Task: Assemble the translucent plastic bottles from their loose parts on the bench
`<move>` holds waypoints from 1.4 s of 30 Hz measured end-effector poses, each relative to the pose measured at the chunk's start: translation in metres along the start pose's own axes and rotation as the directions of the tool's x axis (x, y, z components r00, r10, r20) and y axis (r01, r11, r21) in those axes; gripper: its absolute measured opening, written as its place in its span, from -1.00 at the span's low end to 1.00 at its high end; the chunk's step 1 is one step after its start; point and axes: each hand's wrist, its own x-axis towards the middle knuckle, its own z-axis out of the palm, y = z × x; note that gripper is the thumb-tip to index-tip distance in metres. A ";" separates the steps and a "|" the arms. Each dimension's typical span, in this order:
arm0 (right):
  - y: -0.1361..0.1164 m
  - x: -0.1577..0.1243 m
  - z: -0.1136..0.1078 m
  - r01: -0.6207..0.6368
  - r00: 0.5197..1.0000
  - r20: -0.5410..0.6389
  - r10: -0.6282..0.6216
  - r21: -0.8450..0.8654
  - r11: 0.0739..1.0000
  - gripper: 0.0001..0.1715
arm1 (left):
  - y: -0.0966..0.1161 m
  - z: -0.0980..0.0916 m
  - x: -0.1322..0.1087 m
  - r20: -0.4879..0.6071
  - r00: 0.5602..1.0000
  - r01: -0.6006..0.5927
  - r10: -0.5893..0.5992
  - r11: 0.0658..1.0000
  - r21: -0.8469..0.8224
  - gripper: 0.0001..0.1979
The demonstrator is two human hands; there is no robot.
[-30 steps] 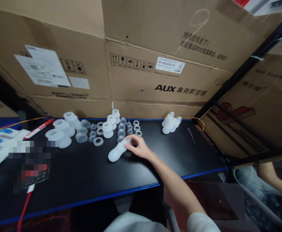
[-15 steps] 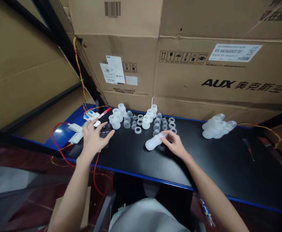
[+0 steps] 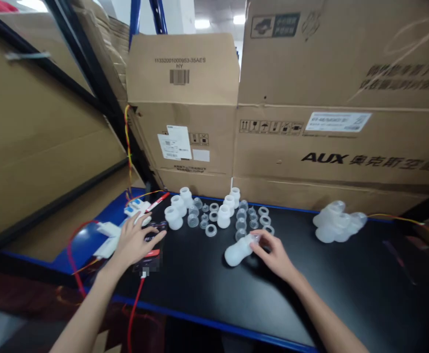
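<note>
The right hand (image 3: 275, 255) has thumb and fingertips closed around the neck end of a white bottle (image 3: 236, 252). The bottle lies to the left of and slightly below those fingertips, above or on the black table (image 3: 199, 279); contact with the surface cannot be told. Its long axis runs obliquely: rounded base toward the lower left, neck toward the upper right, into the grip. The left hand (image 3: 131, 245), open with fingers spread, is over a dark phone (image 3: 158, 226); whether it touches cannot be told. Just beyond the bottle stand clear cups (image 3: 241, 214) in a column and pale rings (image 3: 263, 211). Farther left are two rows of white open-mouthed jars (image 3: 224, 217), three to a row, with more cups and rings between. At the far right, well apart from the hand, rests a cluster of pale bottles (image 3: 334, 226). Behind rises a cardboard wall (image 3: 265, 181). Its right panel reads "AUX", followed by Chinese characters, below handling symbols and a white label (image 3: 338, 122) too blurred to read. The left panel's upper part reads "11332001000953-35AES" and "HY" above a barcode (image 3: 179, 77).
</note>
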 end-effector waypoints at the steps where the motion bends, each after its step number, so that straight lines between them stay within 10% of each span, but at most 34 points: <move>1: 0.001 0.000 0.000 0.006 1.000 0.013 -0.006 0.004 1.000 -0.56 | -0.003 -0.008 -0.003 0.010 1.000 0.016 -0.016 1.000 -0.012 -0.67; 6: 0.001 0.001 0.003 -0.016 1.000 0.020 0.016 0.031 0.999 -0.53 | -0.015 -0.032 -0.020 -0.006 0.976 0.215 -0.218 0.966 -0.143 -0.75; 12: -0.003 0.002 0.005 -0.017 0.999 0.034 0.016 0.034 0.999 -0.52 | -0.026 -0.014 -0.034 -0.063 0.903 0.386 -0.425 0.867 -0.314 -0.65; 24: 0.000 0.002 0.004 -0.024 1.000 0.019 0.024 0.037 0.999 -0.50 | -0.029 -0.001 -0.040 0.008 0.911 0.391 -0.411 0.860 -0.327 -0.30; 42: 0.000 0.002 0.004 -0.034 0.999 0.020 0.033 0.042 0.999 -0.47 | -0.033 0.003 -0.041 0.039 0.907 0.410 -0.420 0.854 -0.320 -0.39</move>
